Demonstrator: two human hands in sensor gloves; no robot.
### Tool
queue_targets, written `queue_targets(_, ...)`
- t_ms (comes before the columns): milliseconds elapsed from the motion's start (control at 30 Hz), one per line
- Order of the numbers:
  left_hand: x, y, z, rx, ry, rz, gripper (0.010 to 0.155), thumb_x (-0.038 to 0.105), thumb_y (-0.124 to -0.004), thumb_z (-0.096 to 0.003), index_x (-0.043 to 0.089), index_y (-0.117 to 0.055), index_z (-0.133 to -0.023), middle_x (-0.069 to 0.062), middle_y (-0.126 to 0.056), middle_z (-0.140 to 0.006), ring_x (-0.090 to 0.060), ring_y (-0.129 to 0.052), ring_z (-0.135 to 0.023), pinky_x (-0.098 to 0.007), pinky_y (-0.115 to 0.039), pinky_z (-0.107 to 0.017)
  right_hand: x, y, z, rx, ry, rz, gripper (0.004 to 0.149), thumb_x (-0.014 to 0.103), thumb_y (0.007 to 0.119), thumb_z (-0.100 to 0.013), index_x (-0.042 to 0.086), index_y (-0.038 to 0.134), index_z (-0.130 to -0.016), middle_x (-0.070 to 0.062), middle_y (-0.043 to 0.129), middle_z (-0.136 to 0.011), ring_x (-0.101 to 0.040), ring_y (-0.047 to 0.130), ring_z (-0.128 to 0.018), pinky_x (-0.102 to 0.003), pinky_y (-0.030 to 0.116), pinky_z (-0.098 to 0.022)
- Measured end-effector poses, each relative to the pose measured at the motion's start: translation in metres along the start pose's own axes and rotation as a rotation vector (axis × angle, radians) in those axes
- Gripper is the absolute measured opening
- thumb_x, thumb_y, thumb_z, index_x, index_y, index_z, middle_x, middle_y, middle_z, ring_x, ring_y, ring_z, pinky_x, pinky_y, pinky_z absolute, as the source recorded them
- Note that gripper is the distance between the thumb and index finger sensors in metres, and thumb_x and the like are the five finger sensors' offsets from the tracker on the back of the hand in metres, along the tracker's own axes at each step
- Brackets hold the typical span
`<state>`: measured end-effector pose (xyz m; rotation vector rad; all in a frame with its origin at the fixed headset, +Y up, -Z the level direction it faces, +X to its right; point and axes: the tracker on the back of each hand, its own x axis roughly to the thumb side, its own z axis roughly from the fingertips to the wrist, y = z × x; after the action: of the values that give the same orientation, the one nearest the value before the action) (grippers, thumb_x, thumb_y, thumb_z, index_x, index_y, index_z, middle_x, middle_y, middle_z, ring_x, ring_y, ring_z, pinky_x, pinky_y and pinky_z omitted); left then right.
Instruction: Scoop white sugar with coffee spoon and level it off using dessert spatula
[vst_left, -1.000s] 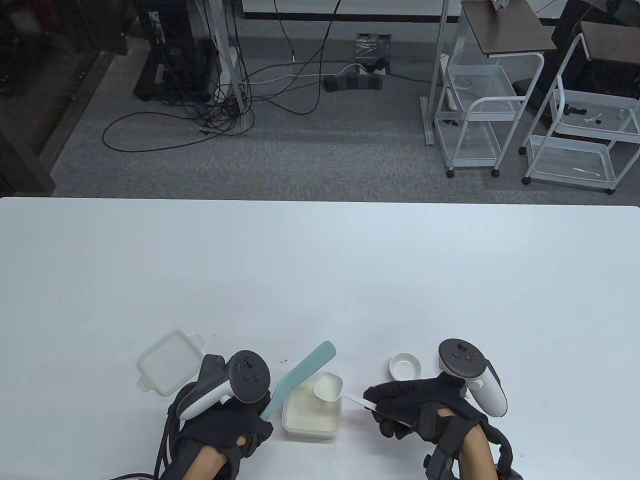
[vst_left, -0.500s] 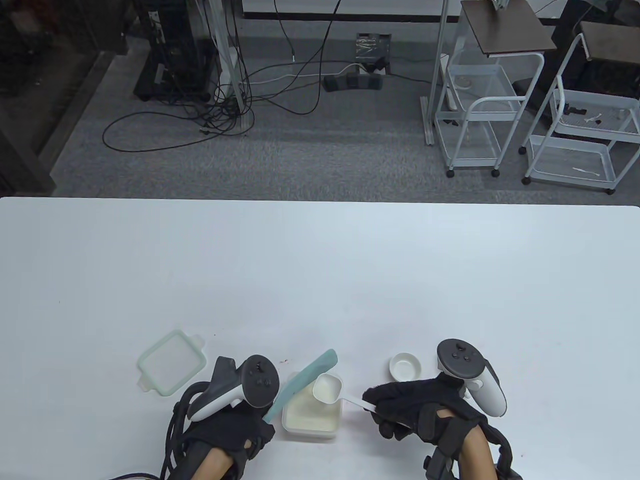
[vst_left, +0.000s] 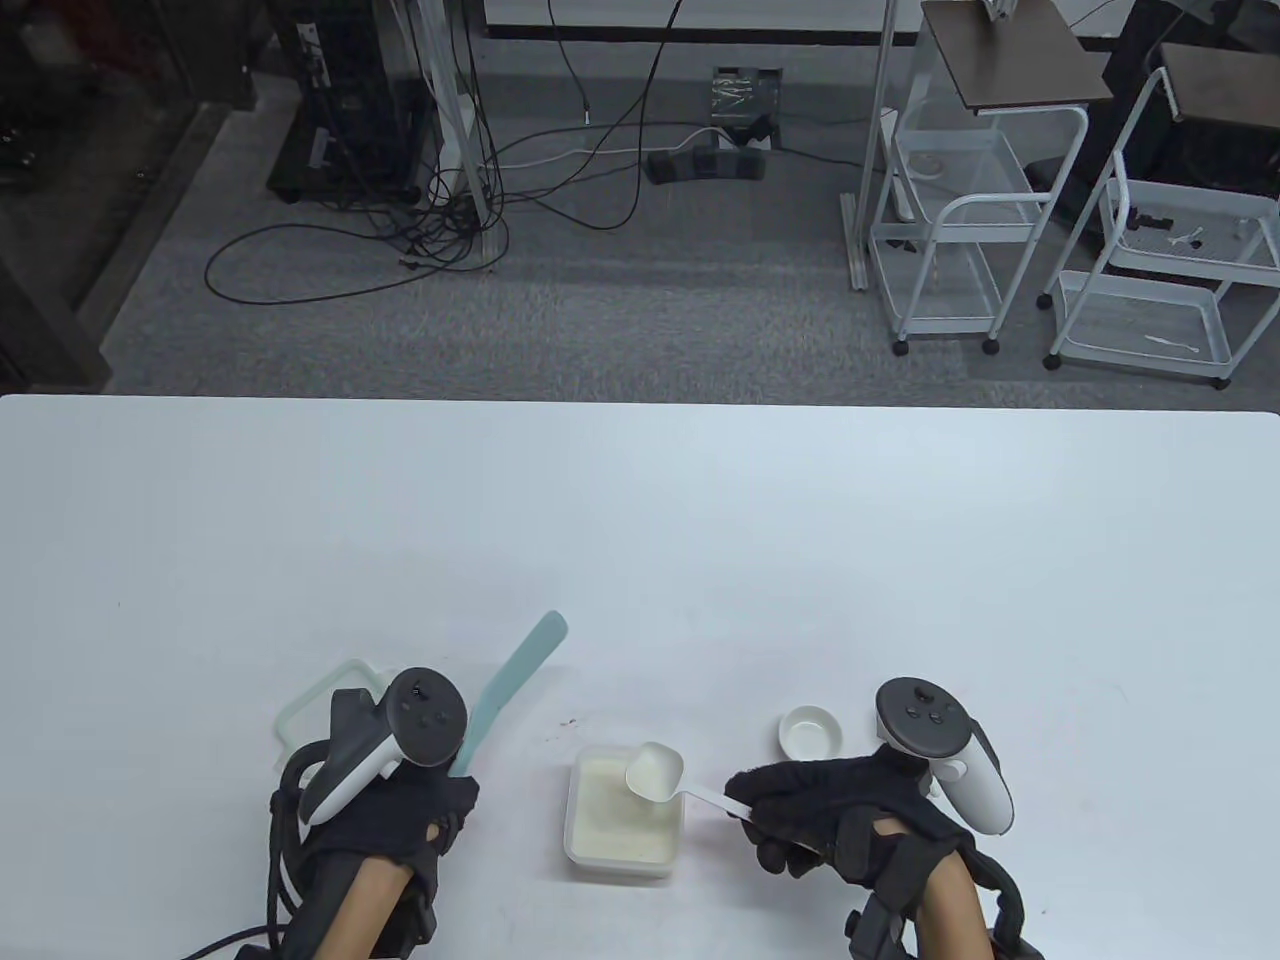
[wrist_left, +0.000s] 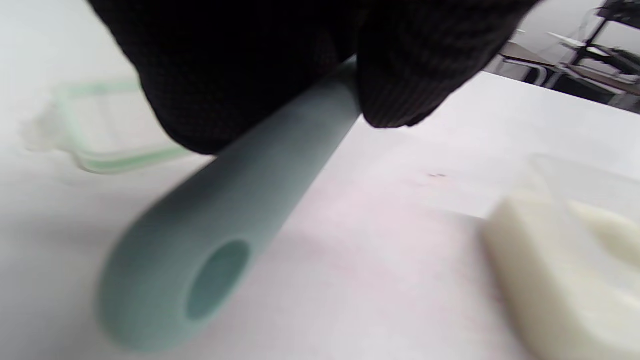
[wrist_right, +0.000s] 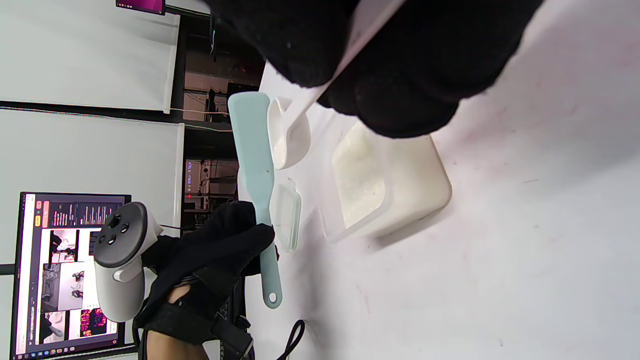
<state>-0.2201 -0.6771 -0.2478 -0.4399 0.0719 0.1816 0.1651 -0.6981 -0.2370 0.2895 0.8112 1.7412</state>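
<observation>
The right hand (vst_left: 840, 810) is pinching the thin white handle of the coffee spoon (vst_left: 655, 772), fingers curled round it, and is holding the bowl of the spoon over the far right corner of the sugar container (vst_left: 625, 815). The spoon's load of white sugar (vst_left: 610, 805) is looking pale and fairly flat from above; whether it is truly flush with the rim I cannot tell. The left hand (vst_left: 400, 810) is gripping the handle of the dessert spatula (vst_left: 510, 680), fingers wrapped round it in the left wrist view, and the blade is pointing far and slightly right, well apart from the spoon and off to the left of the container. The lid (vst_left: 300, 705) is lying on the table just left of that hand, partly hidden by it, and a small white dish (vst_left: 810, 732) is sitting near the right hand's far side.

As I judge it, the levelling pass is either finishing or resetting. To do it well, the spoon should be staying level and over the container so any surplus is falling back in. The blade edge should be resting flat on the spoon's rim and sweeping in 1 steady stroke, lightly, without tipping the bowl.
</observation>
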Motion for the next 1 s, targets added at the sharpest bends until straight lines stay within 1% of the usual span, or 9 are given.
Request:
queue_targets(100, -0.009, -0.003, -0.007, 0.022, 0.060, -0.026, 0.058, 0.043, -0.088, -0.0540, 0.010, -0.076, -0.100, -0.010, -0.092, -0.088, -0.017, -0.104, -0.065, -0.031, -0.100, -0.046, 0.000, 0.000, 0.000, -0.002, 0.003, 0.002, 0.042, 0.008, 0.077, -0.056, -0.005, 0.077, -0.096, -0.032, 0.086, -0.080, -0.043, 0.094, -0.059, -0.042, 0.085, -0.041)
queue_targets(167, -0.012, -0.005, -0.010, 0.017, 0.086, -0.047, 0.058, 0.043, -0.088, -0.0541, 0.010, -0.076, -0.100, -0.010, -0.091, -0.088, -0.017, -0.104, -0.065, -0.031, -0.100, -0.046, 0.000, 0.000, 0.000, -0.004, 0.004, 0.003, 0.042, 0.008, 0.077, -0.056, -0.005, 0.077, -0.096, -0.032, 0.086, -0.080, -0.042, 0.094, -0.059, -0.042, 0.085, -0.041)
queue_targets(300, -0.013, -0.008, -0.013, 0.014, 0.109, -0.065, 0.058, 0.043, -0.088, -0.0541, 0.010, -0.076, -0.100, -0.010, -0.091, -0.088, -0.017, -0.104, -0.065, -0.031, -0.099, -0.047, 0.000, 0.000, 0.000, -0.007, 0.006, 0.005, 0.043, 0.008, 0.077, -0.056, -0.005, 0.077, -0.096, -0.032, 0.086, -0.080, -0.043, 0.094, -0.059, -0.042, 0.085, -0.041)
queue_targets(500, -0.014, -0.018, -0.021, -0.031, 0.131, -0.080, 0.058, 0.043, -0.088, -0.0542, 0.010, -0.076, -0.100, -0.010, -0.091, -0.088, -0.017, -0.104, -0.065, -0.031, -0.100, -0.046, -0.001, 0.000, 0.000, -0.010, 0.010, 0.009, 0.042, 0.008, 0.077, -0.056, -0.005, 0.077, -0.096, -0.032, 0.086, -0.080, -0.042, 0.094, -0.059, -0.042, 0.085, -0.041)
queue_targets(767, -0.010, -0.034, -0.032, -0.098, 0.179, -0.159, 0.058, 0.044, -0.087, -0.0545, 0.010, -0.075, -0.100, -0.010, -0.091, -0.089, -0.017, -0.105, -0.065, -0.030, -0.100, -0.047, -0.001, -0.001, 0.000, -0.014, 0.010, 0.011, 0.043, 0.008, 0.077, -0.056, -0.005, 0.077, -0.096, -0.032, 0.086, -0.080, -0.042, 0.094, -0.059, -0.041, 0.085, -0.041)
queue_targets(867, -0.009, -0.040, -0.035, -0.118, 0.194, -0.199, 0.058, 0.045, -0.088, -0.0538, 0.010, -0.076, -0.099, -0.009, -0.092, -0.088, -0.017, -0.106, -0.064, -0.030, -0.101, -0.045, -0.001, -0.001, 0.000, -0.015, 0.012, 0.012, 0.043, 0.008, 0.077, -0.056, -0.005, 0.077, -0.096, -0.032, 0.086, -0.080, -0.043, 0.094, -0.059, -0.042, 0.085, -0.041)
queue_targets(1000, -0.008, -0.044, -0.036, -0.124, 0.213, -0.215, 0.058, 0.045, -0.088, -0.0536, 0.011, -0.075, -0.099, -0.008, -0.092, -0.089, -0.018, -0.106, -0.065, -0.030, -0.101, -0.045, -0.001, 0.000, 0.000, -0.014, 0.016, 0.018, 0.043, 0.008, 0.077, -0.056, -0.005, 0.077, -0.096, -0.032, 0.086, -0.080, -0.042, 0.094, -0.059, -0.041, 0.085, -0.041)
